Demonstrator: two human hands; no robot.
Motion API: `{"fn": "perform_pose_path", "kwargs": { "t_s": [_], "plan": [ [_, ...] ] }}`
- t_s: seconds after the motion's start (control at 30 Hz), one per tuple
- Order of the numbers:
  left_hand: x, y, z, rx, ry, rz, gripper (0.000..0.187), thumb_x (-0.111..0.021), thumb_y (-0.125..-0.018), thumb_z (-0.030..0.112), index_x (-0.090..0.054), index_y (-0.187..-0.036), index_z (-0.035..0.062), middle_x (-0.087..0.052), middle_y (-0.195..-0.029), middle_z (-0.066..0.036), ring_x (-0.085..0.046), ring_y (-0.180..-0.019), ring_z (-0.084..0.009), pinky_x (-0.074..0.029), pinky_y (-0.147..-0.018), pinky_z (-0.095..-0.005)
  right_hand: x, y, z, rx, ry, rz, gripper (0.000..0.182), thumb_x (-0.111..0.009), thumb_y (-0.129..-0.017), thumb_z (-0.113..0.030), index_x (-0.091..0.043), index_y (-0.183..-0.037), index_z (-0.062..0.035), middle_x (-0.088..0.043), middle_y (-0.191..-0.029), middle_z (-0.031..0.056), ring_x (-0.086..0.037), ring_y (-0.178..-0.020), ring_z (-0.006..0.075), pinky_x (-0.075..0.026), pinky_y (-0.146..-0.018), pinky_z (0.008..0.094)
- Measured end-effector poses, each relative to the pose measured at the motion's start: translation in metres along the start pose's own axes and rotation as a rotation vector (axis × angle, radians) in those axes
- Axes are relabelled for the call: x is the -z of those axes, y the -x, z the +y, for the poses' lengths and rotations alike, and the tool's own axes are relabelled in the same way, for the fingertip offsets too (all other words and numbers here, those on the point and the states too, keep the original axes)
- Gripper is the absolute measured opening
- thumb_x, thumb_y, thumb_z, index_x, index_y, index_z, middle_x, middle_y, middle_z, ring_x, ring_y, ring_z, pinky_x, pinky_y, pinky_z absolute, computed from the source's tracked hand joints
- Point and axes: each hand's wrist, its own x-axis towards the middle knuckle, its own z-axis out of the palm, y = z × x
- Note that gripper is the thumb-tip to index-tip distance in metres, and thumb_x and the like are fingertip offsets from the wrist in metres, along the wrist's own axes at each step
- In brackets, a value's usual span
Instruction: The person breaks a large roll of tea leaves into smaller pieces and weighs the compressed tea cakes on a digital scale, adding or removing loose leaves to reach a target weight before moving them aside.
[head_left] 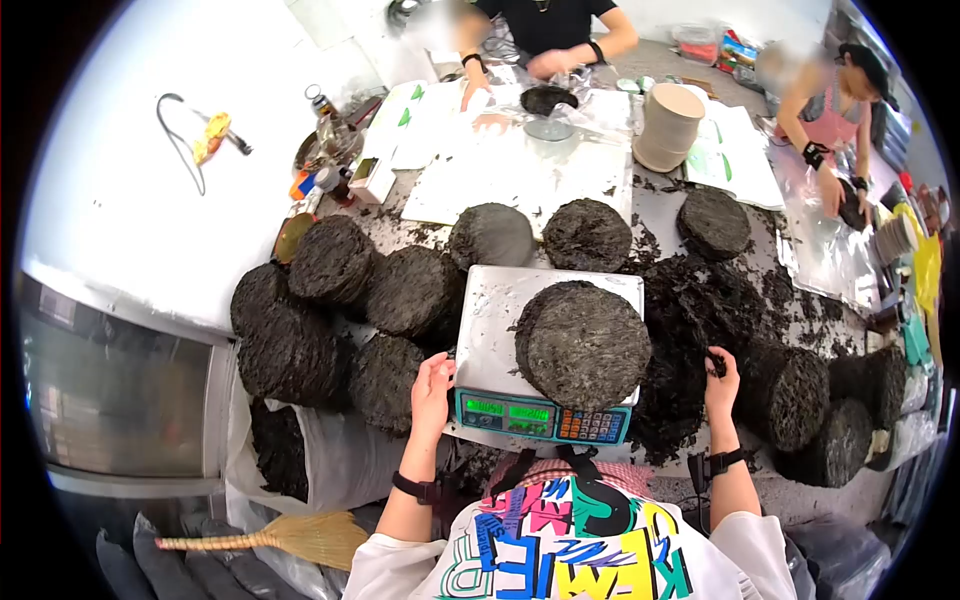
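Note:
A thick, round, dark cake of what looks like dried seaweed (584, 345) lies on the metal pan of a digital scale (488, 330). The green display on the front of the scale is lit; its digits are too small to read surely. My left hand (432, 392) is at the pan's left edge, fingers loosely apart and holding nothing. To the right of the scale, my right hand (722, 382) is closed on a small dark scrap of seaweed, over a heap of loose seaweed (690, 310).
Several more round cakes (412, 290) stand around the scale. Stacked paper-like discs (668, 125) are behind on the table. Across it, one co-worker (545, 30) handles a dark cake in plastic; another (835, 115) works at the right. A straw broom (300, 540) lies at lower left.

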Motion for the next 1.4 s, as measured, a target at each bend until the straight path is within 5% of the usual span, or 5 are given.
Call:
{"fn": "perform_pose_path", "kwargs": {
  "t_s": [0.43, 0.63, 1.0, 1.3, 1.4],
  "plan": [
    [-0.095, -0.03, 0.011, -0.387, -0.343, -0.173, 0.035, -0.043, -0.094, 0.022, -0.048, -0.122, 0.0016, -0.046, -0.126, -0.018, -0.043, -0.12, -0.0333, -0.031, -0.103, -0.0378, -0.071, 0.046, -0.232, 0.66, 0.364, -0.518, 0.063, -0.073, -0.067, -0.021, -0.051, -0.125, -0.0148, -0.042, -0.133, 0.0159, -0.045, -0.118, 0.0335, -0.038, -0.096, 0.0435],
    [-0.036, -0.017, -0.008, -0.269, -0.249, 0.015, 0.025, -0.045, -0.093, 0.013, -0.053, -0.114, 0.0012, -0.052, -0.112, -0.012, -0.052, -0.105, -0.0224, -0.04, -0.092, -0.0312, -0.039, -0.002, -0.073, -0.079, 0.256, -0.302, 0.045, -0.069, -0.071, -0.005, -0.052, -0.113, -0.0055, -0.056, -0.108, 0.0133, -0.056, -0.101, 0.0294, -0.046, -0.087, 0.0363],
    [-0.01, 0.009, 0.018, -0.204, -0.28, 0.016, 0.029, -0.047, -0.094, 0.018, -0.051, -0.118, 0.0015, -0.054, -0.114, -0.01, -0.053, -0.102, -0.0177, -0.041, -0.088, -0.029, -0.075, -0.061, 0.027, 0.048, 0.12, -0.22, 0.031, -0.064, -0.079, -0.006, -0.058, -0.109, -0.0006, -0.066, -0.099, 0.0109, -0.063, -0.092, 0.0227, -0.048, -0.081, 0.0314],
    [-0.069, -0.018, 0.02, -0.267, -0.134, -0.2, 0.037, -0.053, -0.092, 0.023, -0.049, -0.123, 0.0038, -0.049, -0.123, -0.012, -0.047, -0.115, -0.0216, -0.039, -0.093, -0.0333, -0.062, -0.005, -0.201, 0.025, -0.26, -0.841, 0.046, -0.066, -0.079, -0.005, -0.048, -0.122, -0.003, -0.058, -0.111, 0.0076, -0.058, -0.092, 0.0165, -0.048, -0.076, 0.0304],
    [-0.104, -0.032, 0.035, -0.319, -0.207, -0.231, 0.047, -0.056, -0.089, 0.03, -0.045, -0.127, 0.0053, -0.042, -0.128, -0.016, -0.039, -0.122, -0.0296, -0.03, -0.103, -0.0385, -0.062, 0.007, -0.208, 0.282, 0.154, -0.412, 0.047, -0.069, -0.077, -0.01, -0.05, -0.118, -0.0035, -0.056, -0.105, 0.0126, -0.058, -0.094, 0.0234, -0.047, -0.082, 0.0323]
  ]
}}
